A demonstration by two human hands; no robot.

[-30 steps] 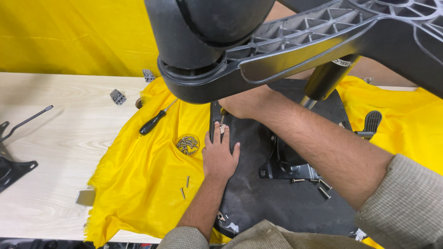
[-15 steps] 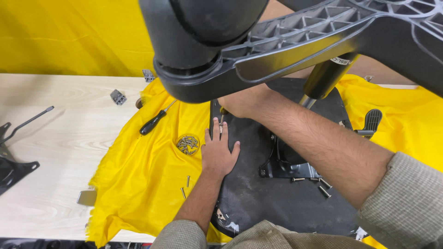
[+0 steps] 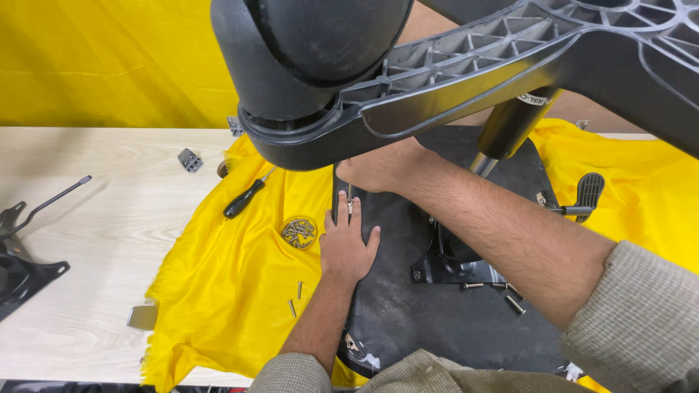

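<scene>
Two hands: both on the upturned chair seat (image 3: 437,327), a black pad lying on a yellow cloth (image 3: 233,291) spread over the pale wooden table (image 3: 87,233).
Left hand (image 3: 348,244): flat and open, palm down on the seat's left edge, fingers pointing away from the person; it grips nothing.
Right hand (image 3: 378,171): reaches across to the seat's far left edge under the chair base (image 3: 451,80); the fingers are hidden, so whether they clasp anything I cannot tell.
Doing it well: my judgement is that the flat palm should keep pressing the seat down so it does not slide on the cloth, while the raised base is kept steady (it looms close to the camera and blocks the view of the right fingers).
Loose screws by the left wrist: two (image 3: 295,298), on the cloth near the table's near edge.
Bolts on the seat: about three (image 3: 495,291), beside the metal mechanism plate (image 3: 451,266).
Screw pile: one small heap (image 3: 298,233) on the cloth, left of the left hand.
Screwdriver: one (image 3: 244,200), black-handled, further left.
Lever: one paddle handle (image 3: 586,193) at the seat's right edge.
Small grey brackets: two (image 3: 190,159), toward the table's far edge.
</scene>
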